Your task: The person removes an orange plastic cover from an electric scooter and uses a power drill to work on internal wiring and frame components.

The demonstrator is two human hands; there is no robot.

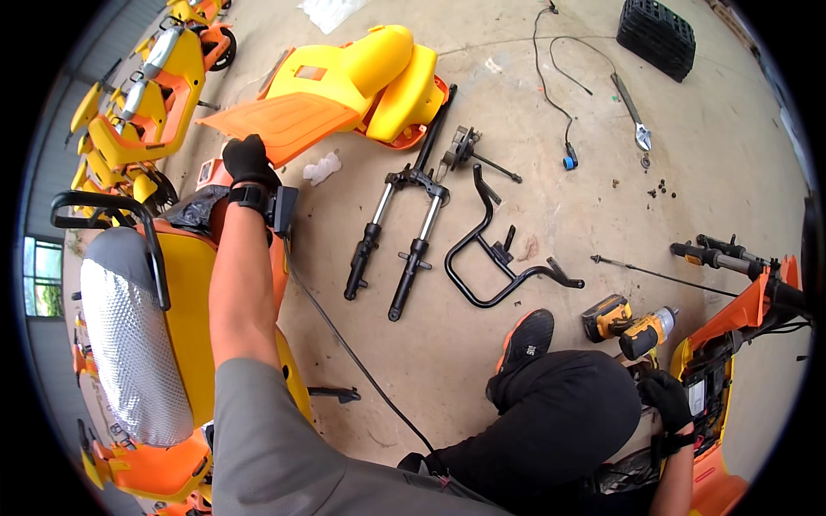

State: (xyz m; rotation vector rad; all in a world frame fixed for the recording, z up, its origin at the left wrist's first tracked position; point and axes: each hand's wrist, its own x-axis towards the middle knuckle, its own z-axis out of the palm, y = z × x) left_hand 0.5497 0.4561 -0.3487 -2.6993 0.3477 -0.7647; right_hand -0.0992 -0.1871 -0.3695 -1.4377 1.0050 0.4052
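Note:
My left hand (249,162), in a black glove with a device strapped at the wrist, is closed beside the upright scooter (191,318) on my left. It overlaps the lower edge of an orange plastic panel (280,125); whether it grips that edge is hidden. My right hand (667,400), also gloved, is curled low at the open body of another scooter (707,387) on my right, near its exposed inside parts. What its fingers hold cannot be made out. A yellow and black cordless impact driver (645,334) lies just beyond that hand.
On the concrete floor ahead lie a black front fork (417,232), a bent black tube frame (482,297), yellow body panels (379,73), an adjustable wrench (632,112), a cable (564,116), loose bolts (661,189) and a black crate (656,37). More scooters (146,112) stand at left.

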